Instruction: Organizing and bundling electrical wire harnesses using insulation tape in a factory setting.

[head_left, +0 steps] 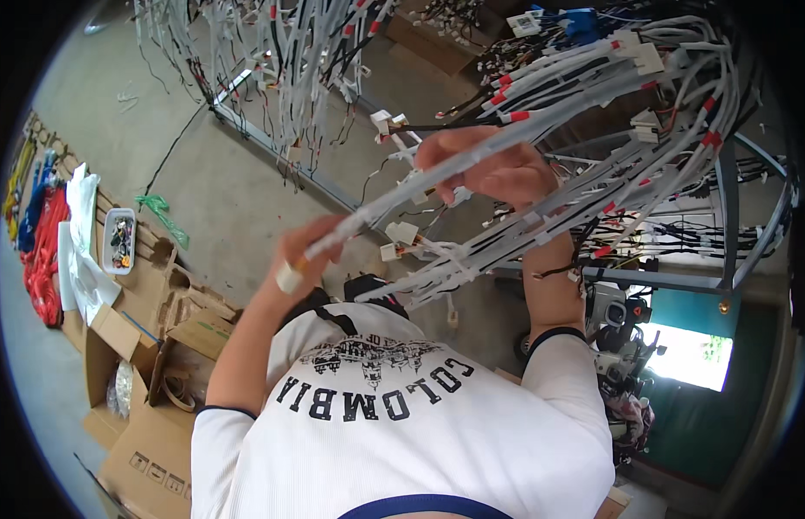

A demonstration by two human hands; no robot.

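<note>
A long wire harness (pixel 394 197) in pale translucent sleeving runs diagonally in front of me. Near its lower left end, my left hand (pixel 314 240) is closed on it. A white connector (pixel 289 278) sticks out below those fingers. My right hand (pixel 513 180) is further along, its fingers curled about the same harness, which partly covers them. Past my right hand, the harness joins a looped bundle of grey and white cables (pixel 584 186) with red bands. White connectors (pixel 402 233) dangle between the two strands of the loop.
More cables (pixel 285 78) hang from a metal frame (pixel 277 130) ahead. Cardboard boxes (pixel 151 458), a small parts tray (pixel 118 242) and red cable bundles (pixel 44 281) lie at left. A motorbike (pixel 614 324) stands at right beside a green door (pixel 696 432).
</note>
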